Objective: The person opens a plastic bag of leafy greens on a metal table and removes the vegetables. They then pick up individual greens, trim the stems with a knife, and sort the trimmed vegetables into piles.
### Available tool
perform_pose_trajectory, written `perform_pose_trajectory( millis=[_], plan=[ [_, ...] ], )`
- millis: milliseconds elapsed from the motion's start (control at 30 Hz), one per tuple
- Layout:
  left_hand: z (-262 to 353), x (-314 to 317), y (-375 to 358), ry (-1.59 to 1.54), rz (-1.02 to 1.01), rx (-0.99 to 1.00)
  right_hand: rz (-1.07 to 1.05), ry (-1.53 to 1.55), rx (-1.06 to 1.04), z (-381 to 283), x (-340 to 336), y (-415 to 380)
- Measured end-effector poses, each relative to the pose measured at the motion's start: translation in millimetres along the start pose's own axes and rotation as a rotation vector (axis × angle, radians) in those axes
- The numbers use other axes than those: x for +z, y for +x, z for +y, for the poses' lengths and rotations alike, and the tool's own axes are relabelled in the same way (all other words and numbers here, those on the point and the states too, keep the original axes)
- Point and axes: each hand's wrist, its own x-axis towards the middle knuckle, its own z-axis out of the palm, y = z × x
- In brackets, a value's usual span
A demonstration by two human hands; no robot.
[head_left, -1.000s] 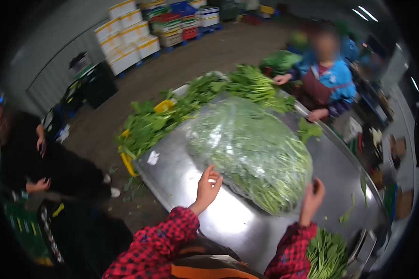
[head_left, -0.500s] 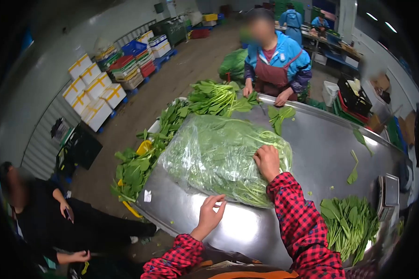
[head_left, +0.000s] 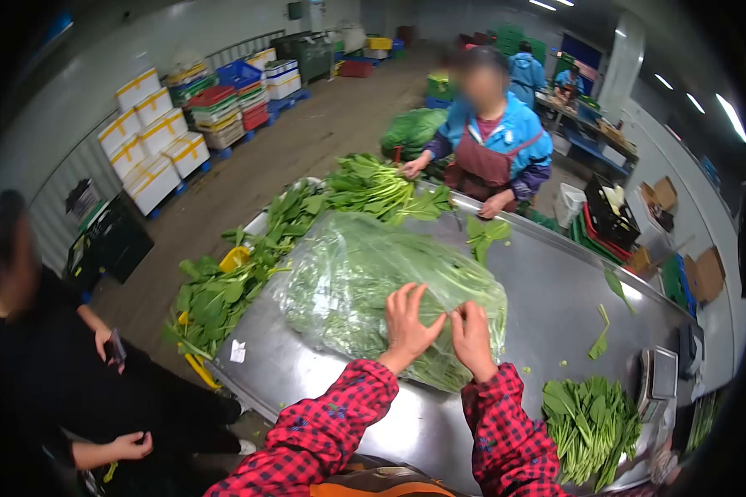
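Observation:
A large clear plastic bag of leafy greens (head_left: 348,290) lies flat on the metal table (head_left: 547,290). My left hand (head_left: 412,327) rests on the bag's near part, fingers spread. Just to its right, my right hand (head_left: 472,338) has its fingers drawn together against the bag's plastic; whether a fold is pinched between them is too small to tell. Loose greens (head_left: 593,427) are piled at the table's near right, beside a scale (head_left: 659,377). More greens (head_left: 215,302) lie along the left edge.
Across the table stands a co-worker (head_left: 493,141) in a blue jacket and apron, one hand at a heap of greens (head_left: 369,186). A person in black (head_left: 50,356) is at the left, holding a phone. White boxes (head_left: 145,141) are stacked beyond.
My left hand has moved up and right onto the bag, and my right hand has come down beside it. The co-worker's one hand has shifted left to the heap of greens.

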Motion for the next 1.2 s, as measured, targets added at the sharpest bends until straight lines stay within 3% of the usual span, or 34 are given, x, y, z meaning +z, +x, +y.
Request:
perform_pose_trajectory(
  millis=[33, 67, 100, 167, 233, 300, 433, 567, 633, 667, 700, 733, 767, 833, 900, 933, 967, 1000, 1067, 1133, 1200],
  plan=[
    [-0.3, -6.1, 2.2, 0.015, 0.011, -0.017, -0.025, 0.068, 0.086, -7.5, 0.7, -5.1],
    [-0.9, -11.1, 6.8, -0.029, -0.062, 0.17, -0.046, 0.13, 0.173, -14.7, 0.6, -10.2],
    [-2.1, -16.1, 12.3, -0.075, -0.137, 0.36, -0.06, 0.132, 0.165, -26.3, 4.1, -20.2],
    [-11.1, -24.5, 14.4, -0.121, -0.216, 0.434, -0.123, 0.239, 0.086, -55.9, 17.3, -49.2],
    [-30.9, -33.6, 7.7, -0.129, -0.446, 0.666, -0.138, 0.29, 0.045, -69.2, 18.5, -65.4],
    [-43.0, -49.5, -7.2, -0.163, -0.5, 0.617, -0.268, 0.376, 0.236, -72.4, 9.8, -81.6],
    [-60.9, -93.7, -33.3, -0.118, -0.559, 0.532, -0.28, 0.334, 0.335, -66.8, -6.2, -108.3],
    [-74.9, -131.2, -89.9, 0.049, -0.648, 0.124, -0.358, 0.421, 0.362, -58.1, -5.6, -157.1],
    [-90.3, -144.5, -140.8, 0.163, -0.813, -0.106, -0.491, 0.353, 0.444, -35.6, 1.3, -196.3],
    [-92.7, -149.5, -164.1, 0.208, -0.997, -0.314, -0.547, 0.381, 0.542, -9.0, 13.4, -227.7],
    [-94.6, -153.9, -187.1, 0.153, -1.18, -0.506, -0.654, 0.314, 0.633, 5.7, 17.4, -254.9],
    [-134.1, -142.2, -246.0, -0.011, -1.211, -0.45, -0.762, 0.246, 0.722, 16.1, 18.5, -277.9],
    [-154.4, -146.7, -272.3, -0.25, -1.317, -0.554, -0.754, 0.243, 0.721, 25.8, 18.8, -298.6],
    [-146.6, -150.6, -274.0, -0.366, -1.173, -0.78, -0.643, 0.301, 0.486, 38.7, 12.1, -318.6],
    [-147.9, -150.2, -256.9, -0.714, -0.812, -1.179, -0.499, 0.578, 0.86, 49.7, -19.0, -301.2],
    [-151.7, -149.7, -240.8, -0.706, -0.679, -1.229, -0.365, 0.73, 0.985, 51.6, -39.6, -282.6],
    [-161.3, -146.2, -228.4, -0.689, -0.506, -1.241, -0.158, 0.685, 1.002, 54.9, -55.7, -267.9],
    [-164.5, -144.1, -208.7, -0.599, -0.327, -1.205, 0.152, 0.659, 1.031, 72.1, -60.6, -261.1],
    [-158.5, -141.2, -165.8, -0.576, 0.036, -1.073, 0.524, 0.333, 0.874, 115.4, -71.5, -245.2],
    [-150.0, -127.6, -123.1, -0.348, 0.212, -0.662, 0.567, 0.128, 0.687, 128.1, -80.2, -201.8],
    [-134.9, -128.6, -78.8, 0.003, 0.147, -0.406, 0.431, 0.198, 0.541, 109.3, -70.2, -143.1]
  ],
)
